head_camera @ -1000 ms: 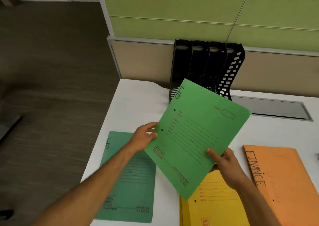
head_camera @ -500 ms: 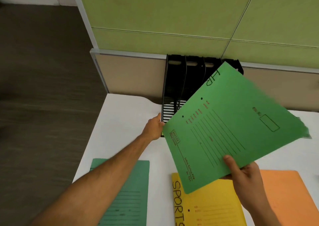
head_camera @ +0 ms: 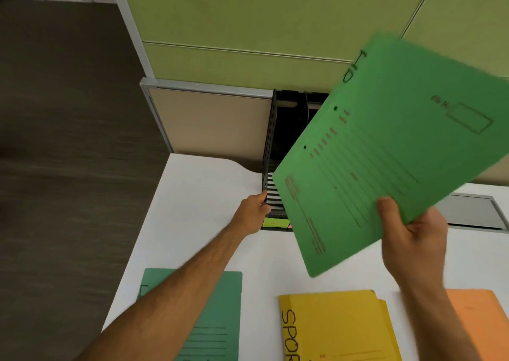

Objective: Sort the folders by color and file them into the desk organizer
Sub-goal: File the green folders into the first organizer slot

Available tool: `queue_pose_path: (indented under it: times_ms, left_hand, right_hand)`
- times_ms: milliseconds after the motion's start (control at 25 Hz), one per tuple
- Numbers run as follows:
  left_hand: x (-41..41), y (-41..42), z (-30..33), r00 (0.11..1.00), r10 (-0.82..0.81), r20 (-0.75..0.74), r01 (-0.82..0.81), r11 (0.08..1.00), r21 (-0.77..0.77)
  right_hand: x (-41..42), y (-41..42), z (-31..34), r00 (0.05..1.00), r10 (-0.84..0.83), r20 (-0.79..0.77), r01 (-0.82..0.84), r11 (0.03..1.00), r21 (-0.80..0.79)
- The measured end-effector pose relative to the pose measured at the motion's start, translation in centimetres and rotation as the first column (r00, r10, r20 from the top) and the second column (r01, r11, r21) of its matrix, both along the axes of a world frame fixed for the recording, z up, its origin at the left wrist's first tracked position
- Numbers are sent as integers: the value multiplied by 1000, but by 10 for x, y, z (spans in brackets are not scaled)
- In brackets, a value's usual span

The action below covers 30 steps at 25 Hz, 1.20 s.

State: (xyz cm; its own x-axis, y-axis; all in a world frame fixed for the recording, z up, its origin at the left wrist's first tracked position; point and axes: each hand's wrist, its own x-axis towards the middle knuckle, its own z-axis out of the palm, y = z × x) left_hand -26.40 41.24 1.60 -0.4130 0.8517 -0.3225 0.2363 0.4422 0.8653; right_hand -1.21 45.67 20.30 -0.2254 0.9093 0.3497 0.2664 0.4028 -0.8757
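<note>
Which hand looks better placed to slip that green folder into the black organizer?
The right hand, probably: it already grips the green folder, raised just in front of the organizer. The left hand holds the organizer's front left edge, so it seems better suited to steadying it.

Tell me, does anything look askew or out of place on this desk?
Nothing is damaged or spilled. The green folder is tilted only because the right hand holds it up, while the left hand grips the organizer.
</note>
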Motion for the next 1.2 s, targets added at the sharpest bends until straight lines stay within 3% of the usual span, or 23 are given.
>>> queue_pose_path:
  times_ms: [200, 360, 600, 840, 1000, 1200]
  left_hand:
    - [1, -1, -1, 998, 13, -57, -16, 998, -62]
    - [2, -1, 0, 999, 16, -27, -17, 1000, -20]
    - [-2, 5, -5, 989, -13, -145, 4, 998, -63]
    - [-1, 5, -13, 996, 12, -93, -15, 999, -33]
    - [-1, 5, -18, 986, 23, -166, -34, 997, -67]
    - [6, -1, -3, 983, 30, -181, -40, 998, -47]
  right_hand:
    - [-90, 29, -21, 995, 24, 95, -40, 985, 168]
    - [-145, 47, -58, 975, 124, 187, -155, 975, 158]
    - [-171, 43, -100, 968, 103, 231, -144, 975, 168]
    - [-172, 30, -161, 856, 235, 461, -199, 972, -125]
    - [-181, 29, -176, 825, 207, 526, -162, 978, -132]
    - [-172, 28, -163, 821, 325, 469, -162, 921, -355]
